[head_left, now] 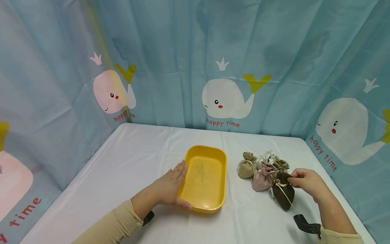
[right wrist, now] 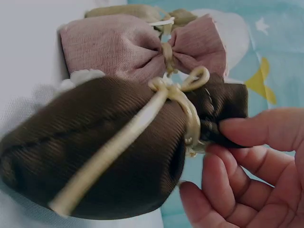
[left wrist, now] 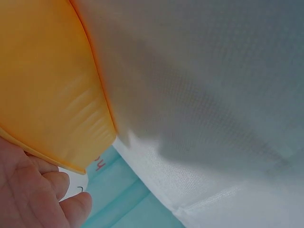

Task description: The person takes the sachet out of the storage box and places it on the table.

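Observation:
My left hand point(head_left: 170, 186) rests along the left rim of a yellow rectangular tray point(head_left: 224, 183), fingers straight and thumb at the near corner. The left wrist view has these fingers point(left wrist: 35, 192) against the outside of the tray's rim. At the right, my right hand point(head_left: 307, 183) pinches the gathered neck of a dark brown cloth pouch point(head_left: 283, 196). Seen closely in the right wrist view, thumb and finger hold the brown pouch point(right wrist: 104, 152) just beyond its knotted cream cord point(right wrist: 166, 90). A pink pouch point(right wrist: 109, 45) lies right behind it.
Beside the brown pouch cluster a pink pouch point(head_left: 262, 179), a beige pouch point(head_left: 246, 166), an olive pouch point(head_left: 281, 164) and a white one point(head_left: 268, 156). All stand on a white-covered table point(head_left: 137, 152), enclosed by blue whale-print curtains point(head_left: 170, 67).

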A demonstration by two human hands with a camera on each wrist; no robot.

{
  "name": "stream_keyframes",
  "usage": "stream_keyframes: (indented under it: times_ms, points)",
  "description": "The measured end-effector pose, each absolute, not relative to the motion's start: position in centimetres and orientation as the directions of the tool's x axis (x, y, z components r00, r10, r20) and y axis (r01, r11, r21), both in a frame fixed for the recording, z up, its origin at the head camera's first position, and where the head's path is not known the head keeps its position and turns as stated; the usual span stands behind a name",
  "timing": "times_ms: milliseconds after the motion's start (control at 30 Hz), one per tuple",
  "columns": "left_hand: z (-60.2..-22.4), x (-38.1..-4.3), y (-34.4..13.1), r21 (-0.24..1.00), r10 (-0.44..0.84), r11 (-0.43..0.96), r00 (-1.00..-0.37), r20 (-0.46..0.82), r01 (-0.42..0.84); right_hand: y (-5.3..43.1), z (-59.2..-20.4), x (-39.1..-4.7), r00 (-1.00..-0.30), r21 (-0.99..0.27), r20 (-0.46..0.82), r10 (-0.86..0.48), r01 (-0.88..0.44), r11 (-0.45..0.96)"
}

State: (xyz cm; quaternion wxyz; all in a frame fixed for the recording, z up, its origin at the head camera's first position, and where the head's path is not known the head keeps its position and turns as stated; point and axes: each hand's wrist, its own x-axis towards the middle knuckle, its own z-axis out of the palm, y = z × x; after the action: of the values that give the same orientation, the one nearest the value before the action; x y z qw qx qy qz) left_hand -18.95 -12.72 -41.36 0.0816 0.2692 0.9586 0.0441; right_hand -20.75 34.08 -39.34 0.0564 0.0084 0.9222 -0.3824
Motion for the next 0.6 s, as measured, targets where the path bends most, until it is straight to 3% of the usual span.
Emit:
stream_keyframes:
  times_ms: [600]
  points:
    - [-41.77,-19.01,-12.74,0.117,0.523,0.852,-0.843,-0.128,0.511,33.48,-39.28,-20.79,-0.980,-0.672,-0.184,-0.071,0.073,0.737]
